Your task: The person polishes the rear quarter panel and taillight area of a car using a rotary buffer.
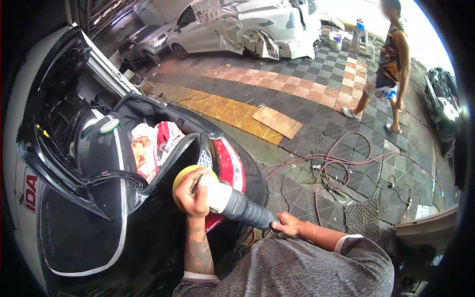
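Floor: interlocking plastic tiles (316,141), laid in grey, black, orange and yellow sections, run across the workshop. On your left stands the black car (153,242), rear end towards you, boot lid (39,133) raised. Across the floor is a white car (213,27) with masking sheets hung over its side and wheel; a silver-grey car (143,44) stands beyond its front, farther left.

To your right, a person (391,54) in a patterned sleeveless top and shorts is in mid-stride, well apart from you. A red hose (322,157) loops over the tiles between you and them. A flat brown board (277,122) lies on the yellow strip. A red and clear tail lamp (225,161) sits at the black car's rear corner; red-and-white cloth (158,143) is heaped inside the boot.

Polisher (250,209), white at the head and dark grey along the body: in front of you at that corner, slanting across the tail lamp, its yellow pad (178,182) at the far end. Pad contact with the bodywork: cannot tell, your hand and the head hide it.

Your left hand (193,193) is on the white head beside the pad, fingers curled over it. Your right hand (288,224) grips the rear end of the grey body, fingers wrapped round, thumb along the top.
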Action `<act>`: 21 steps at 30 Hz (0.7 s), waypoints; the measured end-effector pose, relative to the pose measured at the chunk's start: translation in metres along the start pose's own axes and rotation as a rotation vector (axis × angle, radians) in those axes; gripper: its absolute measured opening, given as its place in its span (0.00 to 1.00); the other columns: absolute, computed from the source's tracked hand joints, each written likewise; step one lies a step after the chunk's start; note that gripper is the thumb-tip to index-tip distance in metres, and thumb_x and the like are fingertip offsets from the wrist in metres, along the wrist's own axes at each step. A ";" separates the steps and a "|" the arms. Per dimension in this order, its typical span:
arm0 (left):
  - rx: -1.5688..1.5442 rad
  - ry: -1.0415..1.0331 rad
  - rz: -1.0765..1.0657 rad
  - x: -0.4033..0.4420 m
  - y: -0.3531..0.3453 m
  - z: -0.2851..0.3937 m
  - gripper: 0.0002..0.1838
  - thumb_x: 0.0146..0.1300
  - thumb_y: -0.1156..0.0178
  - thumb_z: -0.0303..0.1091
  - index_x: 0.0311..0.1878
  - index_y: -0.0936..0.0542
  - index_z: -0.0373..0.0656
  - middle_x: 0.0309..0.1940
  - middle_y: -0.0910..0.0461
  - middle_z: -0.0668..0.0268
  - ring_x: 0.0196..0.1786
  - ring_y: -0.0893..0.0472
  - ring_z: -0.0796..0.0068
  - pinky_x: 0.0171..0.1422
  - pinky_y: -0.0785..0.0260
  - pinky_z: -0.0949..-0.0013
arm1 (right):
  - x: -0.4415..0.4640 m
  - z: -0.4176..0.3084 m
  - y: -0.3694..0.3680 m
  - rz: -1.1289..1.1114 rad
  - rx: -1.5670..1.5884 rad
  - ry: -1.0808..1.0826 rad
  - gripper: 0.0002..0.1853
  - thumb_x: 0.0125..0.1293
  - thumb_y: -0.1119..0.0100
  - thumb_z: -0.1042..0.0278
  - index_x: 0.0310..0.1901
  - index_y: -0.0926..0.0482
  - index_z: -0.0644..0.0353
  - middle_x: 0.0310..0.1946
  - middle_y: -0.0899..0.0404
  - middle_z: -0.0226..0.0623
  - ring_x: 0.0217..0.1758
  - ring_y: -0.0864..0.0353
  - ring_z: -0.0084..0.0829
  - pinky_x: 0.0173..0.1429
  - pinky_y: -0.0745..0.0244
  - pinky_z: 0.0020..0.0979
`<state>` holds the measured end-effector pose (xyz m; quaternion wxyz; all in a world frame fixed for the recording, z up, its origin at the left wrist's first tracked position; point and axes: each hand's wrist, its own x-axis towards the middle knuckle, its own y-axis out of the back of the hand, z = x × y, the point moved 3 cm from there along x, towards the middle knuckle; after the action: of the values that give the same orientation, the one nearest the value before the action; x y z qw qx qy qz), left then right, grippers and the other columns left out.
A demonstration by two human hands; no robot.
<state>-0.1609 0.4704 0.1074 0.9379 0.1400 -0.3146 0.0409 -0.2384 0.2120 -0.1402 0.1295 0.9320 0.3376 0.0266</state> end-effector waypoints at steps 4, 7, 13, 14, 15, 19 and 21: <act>-0.010 -0.024 0.027 -0.009 0.006 0.011 0.19 0.69 0.42 0.34 0.52 0.17 0.25 0.48 0.13 0.50 0.51 0.13 0.62 0.60 0.22 0.63 | 0.003 -0.006 0.004 -0.085 0.044 -0.055 0.47 0.69 0.52 0.18 0.52 0.19 0.68 0.32 0.14 0.51 0.38 0.12 0.51 0.47 0.21 0.50; 0.132 -0.064 0.112 -0.030 0.025 0.019 0.22 0.66 0.43 0.38 0.49 0.17 0.24 0.42 0.12 0.48 0.47 0.12 0.58 0.57 0.20 0.59 | 0.005 -0.018 -0.001 -0.099 -0.123 -0.068 0.46 0.57 0.33 0.21 0.53 0.17 0.65 0.38 0.12 0.56 0.46 0.11 0.57 0.54 0.18 0.51; 0.061 -0.079 0.082 -0.025 0.024 0.020 0.19 0.67 0.41 0.32 0.51 0.17 0.24 0.46 0.13 0.48 0.50 0.13 0.58 0.60 0.21 0.58 | 0.007 -0.042 0.005 -0.065 -0.155 -0.129 0.41 0.51 0.20 0.32 0.50 0.15 0.66 0.42 0.10 0.53 0.48 0.09 0.51 0.57 0.16 0.46; 0.043 -0.027 0.092 -0.017 0.017 0.017 0.17 0.68 0.41 0.31 0.51 0.17 0.25 0.45 0.13 0.49 0.50 0.13 0.60 0.59 0.21 0.60 | 0.007 -0.042 0.008 -0.028 -0.161 -0.179 0.39 0.51 0.19 0.36 0.50 0.14 0.65 0.42 0.09 0.51 0.48 0.08 0.47 0.57 0.16 0.44; 0.064 -0.041 0.058 -0.006 0.009 0.011 0.17 0.68 0.41 0.31 0.51 0.17 0.25 0.45 0.13 0.49 0.49 0.12 0.60 0.58 0.21 0.61 | 0.009 -0.013 0.002 -0.055 -0.035 -0.300 0.33 0.50 0.16 0.44 0.49 0.12 0.64 0.43 0.09 0.47 0.48 0.08 0.40 0.57 0.16 0.41; 0.010 -0.009 -0.022 0.011 -0.006 0.003 0.22 0.72 0.42 0.40 0.52 0.16 0.25 0.46 0.12 0.52 0.50 0.13 0.64 0.59 0.22 0.63 | 0.009 -0.023 0.009 0.062 -0.051 -0.290 0.25 0.49 0.19 0.55 0.45 0.11 0.63 0.42 0.09 0.48 0.47 0.08 0.39 0.55 0.16 0.41; 0.000 -0.028 -0.017 0.004 0.000 0.003 0.23 0.72 0.41 0.41 0.52 0.16 0.25 0.46 0.12 0.52 0.50 0.13 0.64 0.59 0.22 0.63 | 0.006 -0.031 0.005 0.118 -0.086 -0.258 0.23 0.48 0.21 0.57 0.43 0.11 0.64 0.41 0.09 0.49 0.46 0.08 0.42 0.54 0.16 0.42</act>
<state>-0.1588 0.4695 0.1121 0.9338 0.1431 -0.3265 0.0308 -0.2348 0.2195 -0.1088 0.2098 0.9395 0.2612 -0.0712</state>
